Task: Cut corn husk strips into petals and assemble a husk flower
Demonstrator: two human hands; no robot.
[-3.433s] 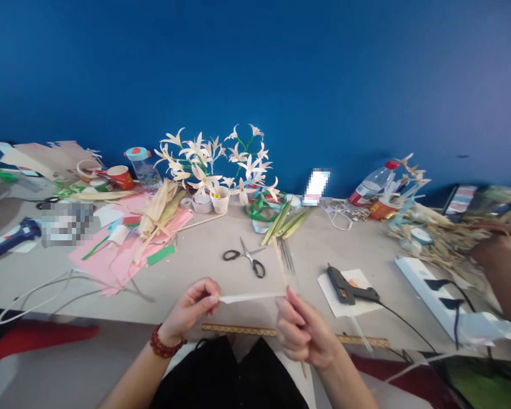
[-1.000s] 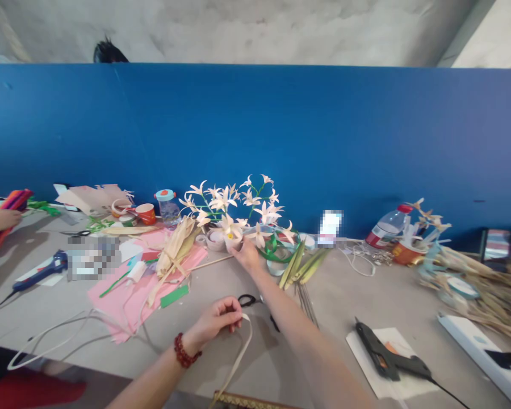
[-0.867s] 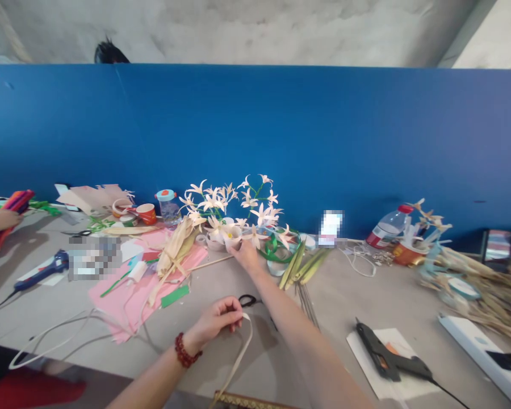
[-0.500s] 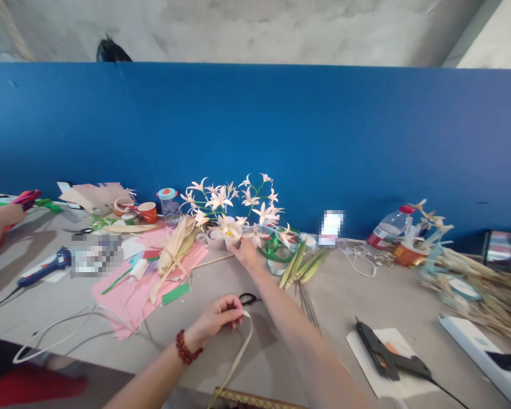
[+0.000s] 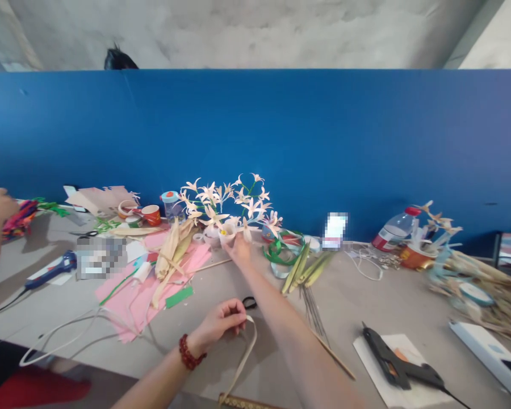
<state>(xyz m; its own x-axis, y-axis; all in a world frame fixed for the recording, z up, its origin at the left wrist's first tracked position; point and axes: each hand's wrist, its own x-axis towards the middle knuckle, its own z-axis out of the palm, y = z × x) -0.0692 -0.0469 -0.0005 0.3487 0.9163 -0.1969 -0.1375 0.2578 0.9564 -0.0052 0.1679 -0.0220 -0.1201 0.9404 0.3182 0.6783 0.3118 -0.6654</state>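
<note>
My left hand (image 5: 226, 319), with a dark red bead bracelet at its wrist, pinches the upper end of a narrow cream strip (image 5: 247, 349). The strip hangs in a curve toward the table's front edge. Farther off, my right hand (image 5: 239, 248) is closed at the side of a small white cup (image 5: 227, 234) with something yellow inside; its fingertips are partly hidden. Around and above the cup stand pale artificial flowers (image 5: 250, 205) on green stems. A black scissor handle (image 5: 250, 303) lies between my left hand and right forearm.
A black glue gun (image 5: 398, 363) rests on white paper at the right, near a power strip (image 5: 485, 352). Dried husks (image 5: 172, 250) lie on pink paper (image 5: 128, 315). A blue glue gun (image 5: 53, 271) and a co-worker's hand (image 5: 0, 207) are at the left.
The white cup and flowers have shifted slightly left with my right hand. My left hand still pinches the strip. At the left, the co-worker's hand has moved and a pink stick shows above it.
</note>
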